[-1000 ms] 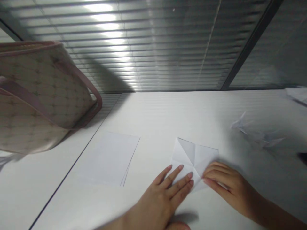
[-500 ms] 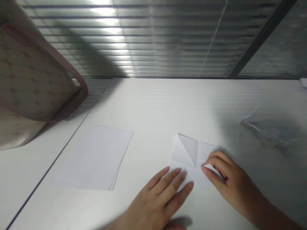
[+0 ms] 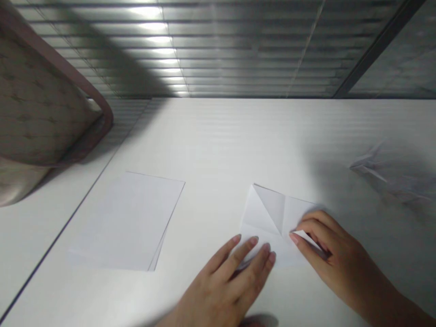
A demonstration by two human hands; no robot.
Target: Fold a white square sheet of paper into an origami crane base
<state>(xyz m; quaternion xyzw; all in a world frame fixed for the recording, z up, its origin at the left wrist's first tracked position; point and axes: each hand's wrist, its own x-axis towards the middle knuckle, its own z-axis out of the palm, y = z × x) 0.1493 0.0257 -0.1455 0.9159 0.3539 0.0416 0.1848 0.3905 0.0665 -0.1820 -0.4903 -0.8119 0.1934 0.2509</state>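
A creased white paper lies on the white table between my hands, with a triangular fold at its upper left. My left hand rests palm down on the lower left part of this paper, fingers apart. At the right side, my right hand pinches a lifted corner of the same paper between thumb and fingers. The corner's tip points toward the paper's centre. My fingers hide the paper's right edge and part of its lower edge.
A small stack of white sheets lies to the left. A patterned bag-like object with pink trim stands at the upper left. Folded white papers sit at the right. Window blinds rise behind the table.
The view has shifted slightly, so the bag and sheets appear further left. My left fingers have moved a little closer together over the paper. My right hand keeps its pinch.
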